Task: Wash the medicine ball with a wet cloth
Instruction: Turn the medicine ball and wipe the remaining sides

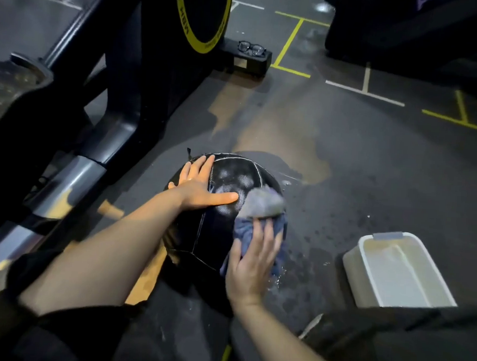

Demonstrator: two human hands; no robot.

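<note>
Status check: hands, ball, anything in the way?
Left hand flat on medicine ball. Right hand presses cloth on its right side. White basin alongside, apart.

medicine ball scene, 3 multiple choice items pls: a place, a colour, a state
1. Where is the white tub?
A) on the floor, right of the medicine ball
B) on top of the ball
C) held in both hands

2. What colour is the cloth?
A) red
B) blue-grey
C) yellow

3. How is the left hand?
A) gripping the cloth
B) lifted off the ball
C) flat on the ball, fingers straight

1 A, it stands on the floor right of the ball; 2 B, blue-grey under the right hand; 3 C, palm spread on the ball.
</note>
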